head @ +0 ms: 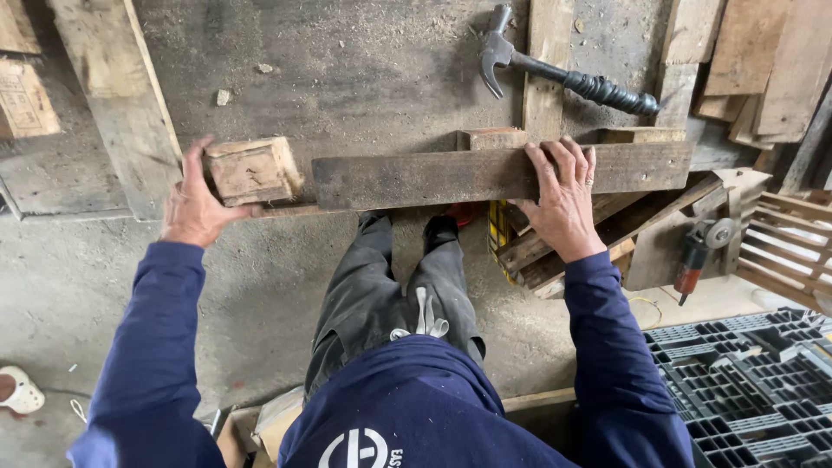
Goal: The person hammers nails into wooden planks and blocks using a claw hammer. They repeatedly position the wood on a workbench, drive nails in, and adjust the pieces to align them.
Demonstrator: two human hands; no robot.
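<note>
A long dark wooden board stands on its edge along the near side of a worn workbench. My right hand grips over the board's top edge, fingers spread on its far side. My left hand holds a square wooden block at the board's left end, thumb on the block's near face. Two more blocks peek up behind the board. A black-handled claw hammer lies on the bench beyond my right hand.
Planks lean at the bench's left and a stack of boards sits at the right. An angle grinder rests below the bench at right, above a black plastic pallet. My legs stand on the concrete floor.
</note>
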